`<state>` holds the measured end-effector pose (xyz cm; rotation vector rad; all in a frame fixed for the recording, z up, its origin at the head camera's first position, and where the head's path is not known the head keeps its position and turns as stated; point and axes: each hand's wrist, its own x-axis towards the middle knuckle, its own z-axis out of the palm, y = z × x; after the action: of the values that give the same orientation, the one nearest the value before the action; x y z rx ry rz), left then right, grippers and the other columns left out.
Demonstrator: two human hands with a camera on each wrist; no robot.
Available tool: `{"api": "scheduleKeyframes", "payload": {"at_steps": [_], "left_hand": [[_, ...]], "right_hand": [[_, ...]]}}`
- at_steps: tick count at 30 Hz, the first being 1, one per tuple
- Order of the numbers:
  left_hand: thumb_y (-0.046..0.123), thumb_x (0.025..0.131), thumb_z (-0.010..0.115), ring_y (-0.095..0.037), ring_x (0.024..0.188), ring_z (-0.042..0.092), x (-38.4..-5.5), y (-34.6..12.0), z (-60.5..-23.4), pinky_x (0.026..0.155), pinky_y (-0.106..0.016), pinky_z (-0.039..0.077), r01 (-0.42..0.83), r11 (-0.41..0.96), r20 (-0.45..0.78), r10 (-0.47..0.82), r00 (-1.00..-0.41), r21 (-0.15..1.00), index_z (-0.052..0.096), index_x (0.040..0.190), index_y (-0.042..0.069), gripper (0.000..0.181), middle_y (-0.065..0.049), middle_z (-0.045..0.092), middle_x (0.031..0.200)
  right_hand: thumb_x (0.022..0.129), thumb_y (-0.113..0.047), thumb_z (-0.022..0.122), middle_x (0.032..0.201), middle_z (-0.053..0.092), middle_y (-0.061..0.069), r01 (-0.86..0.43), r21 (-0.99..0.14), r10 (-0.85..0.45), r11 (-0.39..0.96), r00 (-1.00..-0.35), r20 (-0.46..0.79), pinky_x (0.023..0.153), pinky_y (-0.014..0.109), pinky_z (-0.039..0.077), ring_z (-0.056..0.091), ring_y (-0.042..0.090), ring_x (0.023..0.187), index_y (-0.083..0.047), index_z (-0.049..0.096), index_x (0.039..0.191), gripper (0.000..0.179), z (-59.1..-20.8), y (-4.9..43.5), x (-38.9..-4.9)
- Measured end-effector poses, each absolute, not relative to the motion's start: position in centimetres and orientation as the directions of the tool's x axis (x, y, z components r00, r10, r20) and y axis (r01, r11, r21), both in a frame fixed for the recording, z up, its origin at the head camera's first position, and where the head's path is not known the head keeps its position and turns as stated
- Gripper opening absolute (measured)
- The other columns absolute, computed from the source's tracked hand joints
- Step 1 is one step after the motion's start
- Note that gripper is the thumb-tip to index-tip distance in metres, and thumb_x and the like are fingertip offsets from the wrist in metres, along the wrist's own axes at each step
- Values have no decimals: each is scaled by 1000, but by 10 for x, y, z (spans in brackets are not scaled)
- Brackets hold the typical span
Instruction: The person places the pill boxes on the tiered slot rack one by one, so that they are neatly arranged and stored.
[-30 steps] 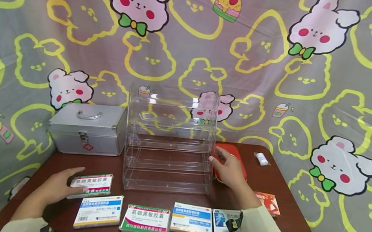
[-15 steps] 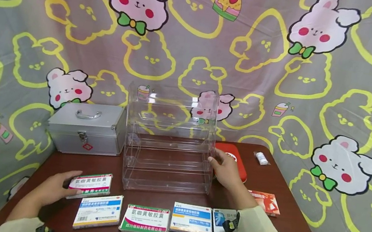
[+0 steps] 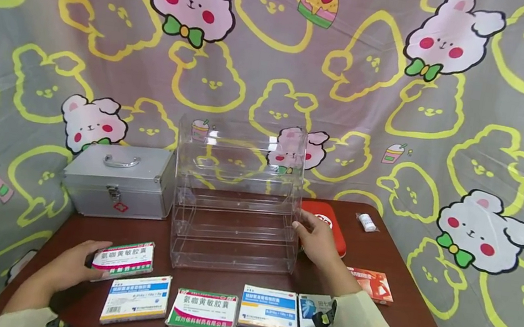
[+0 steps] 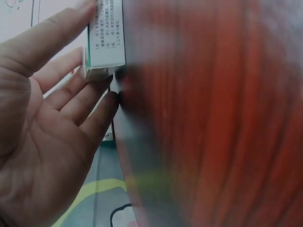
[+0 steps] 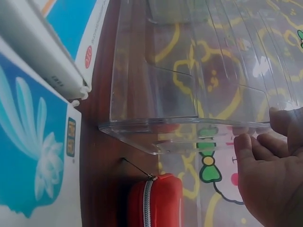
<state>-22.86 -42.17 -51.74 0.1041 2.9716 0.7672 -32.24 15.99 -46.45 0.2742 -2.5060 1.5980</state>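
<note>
My left hand (image 3: 71,265) grips the left end of a white, green and magenta medicine box (image 3: 125,258), thumb on its front face. In the left wrist view, the thumb lies along the box's printed side (image 4: 108,35), with the fingers bent behind it. The box is tilted, its face turned up. A clear tiered acrylic rack (image 3: 230,262) stands mid-table, its shelves bare. At the rack's right side panel, my right hand (image 3: 321,244) holds the edge, with thumb in front and fingers outside, as the right wrist view (image 5: 272,165) also shows.
Along the front lie blue-and-white boxes (image 3: 137,299) (image 3: 269,310), another green-and-magenta box (image 3: 202,311) and a teal box (image 3: 313,313). A silver case (image 3: 118,182) stands left of the rack. Right of it are a red zip pouch (image 3: 339,236), an orange box (image 3: 377,287) and a white bottle (image 3: 366,222).
My left fingers have closed round the box's left end, and the box has tipped up and shifted slightly left. The right hand has settled against the rack's side; the rack stays in place.
</note>
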Motion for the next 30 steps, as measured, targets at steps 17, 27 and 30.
{"api": "scheduleKeyframes", "payload": {"at_steps": [17, 27, 30], "left_hand": [[7, 93, 85, -52, 117, 71, -230, -426, -516, 82, -45, 66, -37, 834, 58, -83, -995, 550, 61, 144, -3, 57, -37, 67, 135], [8, 103, 74, -31, 107, 77, -227, -426, -515, 71, -19, 59, -31, 775, 133, -148, -980, 631, 66, 141, -3, 40, -34, 70, 134], [12, 106, 72, 1, 96, 70, -227, -423, -515, 71, -10, 56, -37, 714, 148, -196, -969, 699, 65, 143, -5, 41, -33, 70, 134]], "right_hand": [[108, -13, 69, 143, 72, 20, -216, -898, -64, 383, -976, 207, 114, 54, 59, 71, 36, 130, -3, 62, 153, 47, -468, 162, -323], [109, -16, 69, 146, 70, 19, -176, -922, -54, 344, -984, 168, 113, 48, 60, 69, 34, 133, -4, 62, 153, 47, -472, 162, -325], [108, -16, 70, 146, 71, 18, -170, -926, -45, 337, -985, 165, 114, 48, 59, 69, 33, 133, -5, 63, 153, 47, -472, 161, -326]]}}
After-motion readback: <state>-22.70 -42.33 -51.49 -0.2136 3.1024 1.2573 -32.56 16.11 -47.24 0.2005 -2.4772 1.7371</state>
